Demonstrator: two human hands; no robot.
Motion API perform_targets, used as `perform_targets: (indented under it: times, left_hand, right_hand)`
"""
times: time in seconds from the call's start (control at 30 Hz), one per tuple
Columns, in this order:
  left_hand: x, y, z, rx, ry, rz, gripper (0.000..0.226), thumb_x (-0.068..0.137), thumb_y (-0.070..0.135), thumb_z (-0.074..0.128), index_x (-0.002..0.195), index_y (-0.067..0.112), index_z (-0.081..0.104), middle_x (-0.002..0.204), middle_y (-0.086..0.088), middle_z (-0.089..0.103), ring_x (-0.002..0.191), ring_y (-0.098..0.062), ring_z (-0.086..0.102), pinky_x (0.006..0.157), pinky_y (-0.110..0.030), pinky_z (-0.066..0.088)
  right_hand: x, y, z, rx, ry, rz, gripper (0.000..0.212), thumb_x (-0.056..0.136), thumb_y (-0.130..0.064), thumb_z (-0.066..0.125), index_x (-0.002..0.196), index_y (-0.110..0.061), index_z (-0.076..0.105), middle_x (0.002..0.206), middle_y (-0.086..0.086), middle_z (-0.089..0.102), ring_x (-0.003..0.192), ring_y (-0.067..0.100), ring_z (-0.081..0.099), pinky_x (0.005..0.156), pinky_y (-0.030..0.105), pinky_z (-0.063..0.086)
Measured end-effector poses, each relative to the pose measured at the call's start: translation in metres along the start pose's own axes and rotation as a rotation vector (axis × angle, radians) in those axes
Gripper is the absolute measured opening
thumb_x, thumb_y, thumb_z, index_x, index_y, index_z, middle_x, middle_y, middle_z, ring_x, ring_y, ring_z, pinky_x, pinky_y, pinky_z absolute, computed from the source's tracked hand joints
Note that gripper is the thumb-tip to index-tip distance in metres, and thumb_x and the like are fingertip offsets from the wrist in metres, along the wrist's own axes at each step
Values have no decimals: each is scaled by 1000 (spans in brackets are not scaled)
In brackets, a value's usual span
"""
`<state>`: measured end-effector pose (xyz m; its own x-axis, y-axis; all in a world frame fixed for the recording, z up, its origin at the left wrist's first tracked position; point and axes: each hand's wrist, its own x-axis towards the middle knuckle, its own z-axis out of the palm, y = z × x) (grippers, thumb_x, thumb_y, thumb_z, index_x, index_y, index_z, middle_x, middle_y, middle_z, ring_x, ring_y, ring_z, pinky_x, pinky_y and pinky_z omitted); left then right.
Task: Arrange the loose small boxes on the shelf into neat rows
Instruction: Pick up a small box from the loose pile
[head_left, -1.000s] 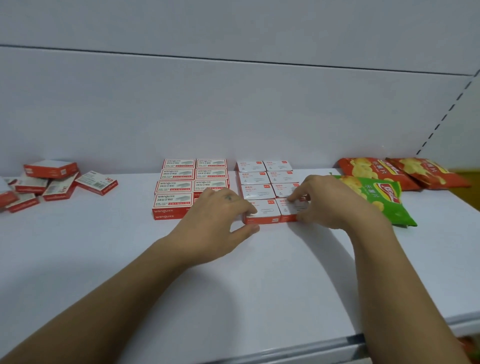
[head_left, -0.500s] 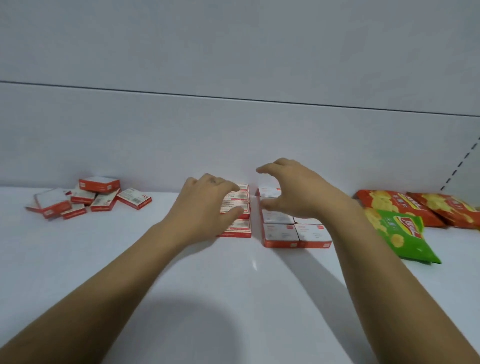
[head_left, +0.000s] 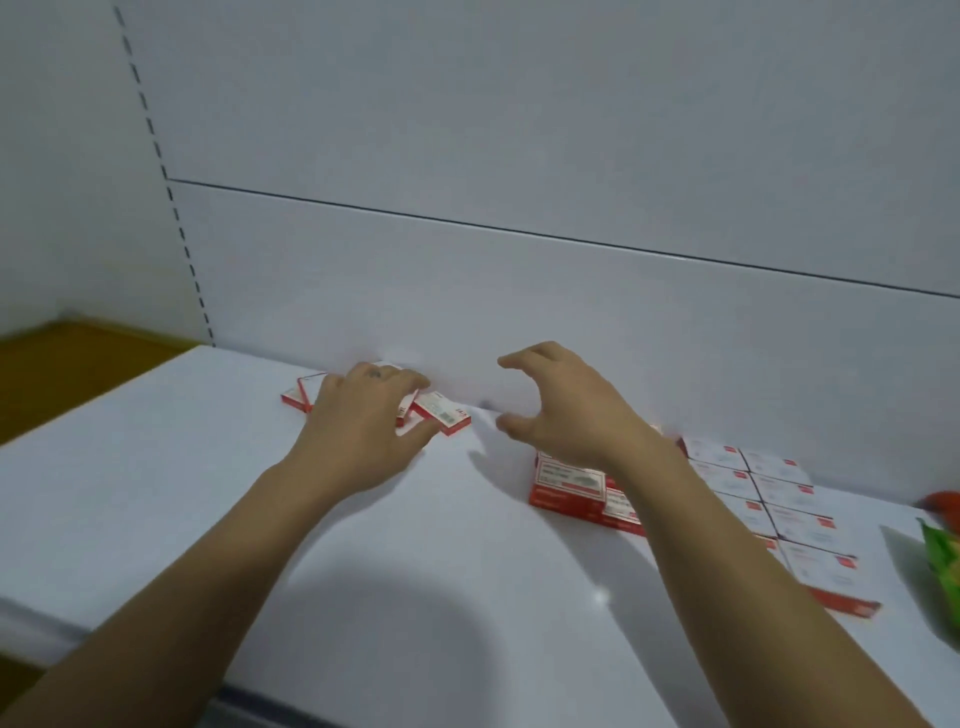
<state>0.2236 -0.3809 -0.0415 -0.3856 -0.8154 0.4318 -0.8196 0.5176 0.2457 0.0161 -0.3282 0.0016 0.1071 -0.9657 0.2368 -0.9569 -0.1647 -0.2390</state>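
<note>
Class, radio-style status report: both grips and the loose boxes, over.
Left grip on loose boxes, hold unclear. Right grip open, empty, between them and neat rows. Nothing blocking.

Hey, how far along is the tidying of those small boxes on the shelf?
Mostly done, I'd judge. Done: two neat blocks, the red boxes and the white-topped boxes, sit in rows on the right. In hand: the left grip lies over the loose pile by the back wall; the right grip hovers open, empty. Left: that pile needs lining up.
</note>
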Motion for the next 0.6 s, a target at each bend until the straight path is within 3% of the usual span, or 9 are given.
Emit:
perform_targets:
  times: [0.1, 0.37, 0.6]
  left_hand:
    - [-6, -32, -9, 40, 11, -69, 43, 85, 55, 55, 122, 34, 57, 121, 6, 62, 115, -19, 49, 93, -37, 33]
    - [-16, -86, -19, 78, -41, -212, 55, 87, 58, 51, 135, 32, 45, 142, 6, 46, 131, -18, 37, 106, -40, 27]
    - [-7, -100, -16, 23, -52, -105, 51, 87, 58, 51, 132, 35, 45, 139, 9, 47, 127, -15, 37, 104, -39, 27]
  right_hand:
    - [24, -24, 23, -24, -45, -26, 63, 85, -42, 62, 142, -28, 37, 145, -2, 37, 131, 18, 37, 106, 34, 35]
    - [75, -55, 83, -222, -157, 106, 50, 87, -47, 53, 130, -21, 47, 124, 7, 51, 111, 26, 50, 88, 36, 40]
    - [93, -51, 98, -285, -235, 285, 38, 87, -37, 52, 120, -19, 50, 116, 4, 59, 106, 27, 56, 75, 31, 38]
